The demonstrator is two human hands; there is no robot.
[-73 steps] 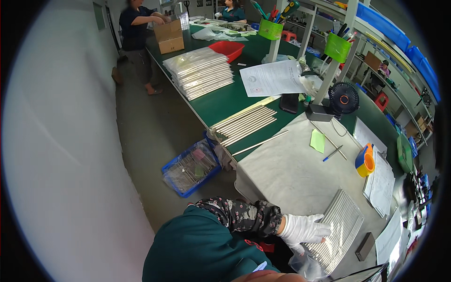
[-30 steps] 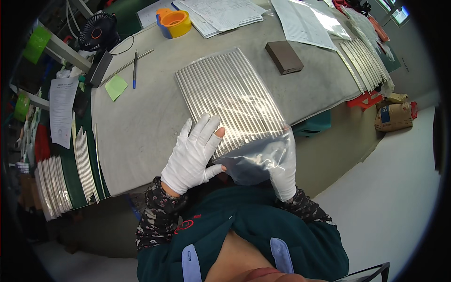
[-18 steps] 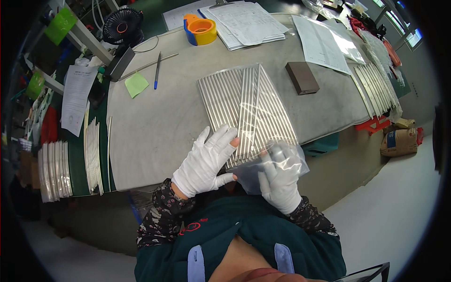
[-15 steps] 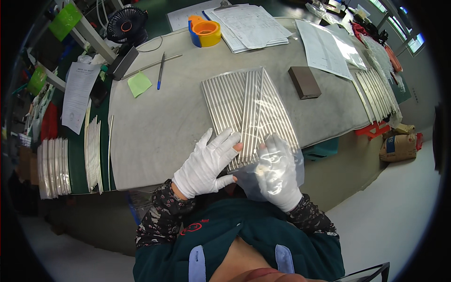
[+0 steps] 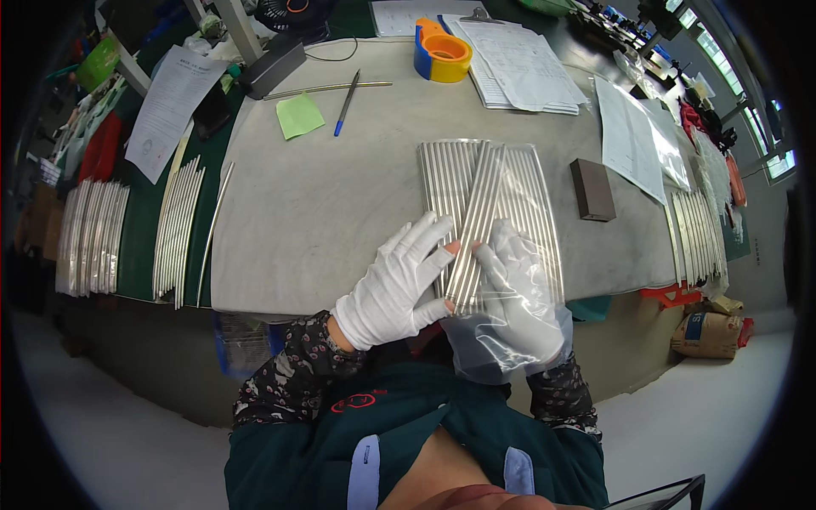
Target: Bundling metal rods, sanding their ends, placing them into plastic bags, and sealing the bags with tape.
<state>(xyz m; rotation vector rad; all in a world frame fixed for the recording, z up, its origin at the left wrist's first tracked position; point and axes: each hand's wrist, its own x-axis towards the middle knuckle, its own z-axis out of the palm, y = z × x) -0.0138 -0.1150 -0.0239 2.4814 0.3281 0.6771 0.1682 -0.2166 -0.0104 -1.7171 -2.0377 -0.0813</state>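
Thin silvery metal rods (image 5: 443,174) lie side by side on the table in front of me. A middle group slants across the others. A clear plastic bag (image 5: 476,348) covers the right-hand rods and hangs over the table's near edge. My left hand (image 5: 395,276), in a white glove with bare thumb and index tips, is open, its outstretched fingers against the left and slanted rods. My right hand (image 5: 518,293), also gloved, shows through the bag's film. Its fingers are extended over the rods, the thumb tip beside the slanted group.
A brown block (image 5: 592,189) sits to the right, near papers (image 5: 629,136). Farther back are a tape roll (image 5: 444,53) and a paper stack (image 5: 518,64). A pen (image 5: 347,104) and green note (image 5: 299,116) lie left. More rods flank both sides (image 5: 180,229).
The view has shifted, and the rods now point more nearly straight away from me. Both hands remain at their near ends; the right hand's fingers have moved under the film.
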